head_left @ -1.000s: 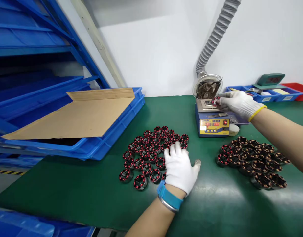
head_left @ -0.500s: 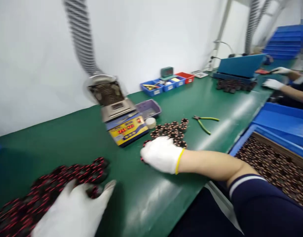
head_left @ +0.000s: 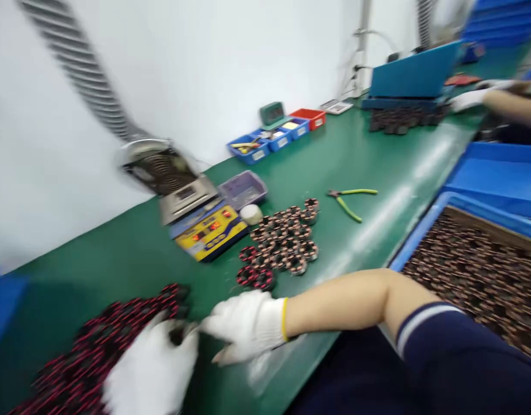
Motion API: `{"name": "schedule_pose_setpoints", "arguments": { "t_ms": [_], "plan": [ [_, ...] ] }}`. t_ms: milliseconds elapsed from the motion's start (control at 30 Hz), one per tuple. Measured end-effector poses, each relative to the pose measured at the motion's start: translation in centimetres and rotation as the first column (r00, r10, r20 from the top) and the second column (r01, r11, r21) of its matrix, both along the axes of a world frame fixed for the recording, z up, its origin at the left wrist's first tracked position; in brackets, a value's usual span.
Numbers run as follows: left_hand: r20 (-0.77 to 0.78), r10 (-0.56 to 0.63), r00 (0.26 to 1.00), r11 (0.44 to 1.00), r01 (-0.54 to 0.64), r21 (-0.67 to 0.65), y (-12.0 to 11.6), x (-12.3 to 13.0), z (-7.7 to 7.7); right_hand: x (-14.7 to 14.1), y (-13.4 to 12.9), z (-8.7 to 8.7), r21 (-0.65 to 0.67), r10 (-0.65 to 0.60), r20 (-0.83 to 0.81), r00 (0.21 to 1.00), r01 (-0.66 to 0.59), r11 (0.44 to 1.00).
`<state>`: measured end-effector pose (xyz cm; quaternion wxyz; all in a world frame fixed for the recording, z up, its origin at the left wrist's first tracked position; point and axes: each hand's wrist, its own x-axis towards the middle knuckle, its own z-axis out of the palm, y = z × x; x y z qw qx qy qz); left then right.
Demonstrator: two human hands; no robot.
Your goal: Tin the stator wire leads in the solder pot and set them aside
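Red rings (head_left: 97, 346) lie near left, presumably for easy reach, my left hand (head_left: 148, 369) curved around one dark ring (head_left: 177, 333), my right hand (head_left: 242, 323) bunched beside it, blur hiding whether either grips.

The bench top (head_left: 317, 167) is smooth and green, its gloss streaking white toward the right. Matt white knitted cloth covers the left hand (head_left: 151, 369) and right hand (head_left: 243, 325) at lower centre; the navy sleeve (head_left: 459, 346) at lower right is matt cloth. The rings (head_left: 287, 230) at centre show coppery metallic windings, rough-looking. The blue tray (head_left: 468, 204) at right looks like smooth plastic, the hose (head_left: 82, 75) at upper left ribbed and grey.
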<state>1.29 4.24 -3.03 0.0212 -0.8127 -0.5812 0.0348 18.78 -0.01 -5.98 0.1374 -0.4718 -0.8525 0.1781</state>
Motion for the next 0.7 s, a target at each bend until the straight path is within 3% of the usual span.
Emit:
{"name": "schedule_pose_setpoints", "arguments": {
  "t_ms": [33, 133, 200, 367, 567, 700],
  "plan": [
    [0.021, 0.035, 0.999, 0.999, -0.035, 0.038, -0.8, 0.5, 0.4, -0.1, -0.4, 0.2, -0.014, -0.021, -0.015, 1.000, 0.021, 1.000],
    [0.114, -0.020, 0.993, 0.996, 0.010, 0.092, -1.9, 1.4, 0.9, -0.2, -1.2, 0.0, 0.015, -0.119, -0.070, 0.990, 0.120, 0.993],
    [0.109, 0.058, 0.992, 0.992, -0.070, 0.108, -1.4, 1.2, 0.6, -0.2, -1.0, -0.9, 0.050, -0.144, -0.070, 0.987, 0.148, 0.988],
    [0.262, 0.108, 0.959, 0.993, -0.114, 0.009, -0.5, -0.6, 0.2, -0.6, 0.0, -2.2, 0.158, -0.151, -0.060, 0.987, 0.159, 0.975],
    [0.398, 0.005, 0.917, 0.995, 0.036, -0.096, -1.6, -0.7, 0.2, -0.8, 0.0, -1.7, 0.153, -0.157, -0.051, 0.986, 0.163, 0.975],
    [0.393, -0.022, 0.919, 0.984, 0.089, -0.154, -1.6, -0.7, 0.4, -0.8, 0.2, -2.2, 0.180, -0.151, -0.085, 0.985, 0.164, 0.970]
  ]
}}
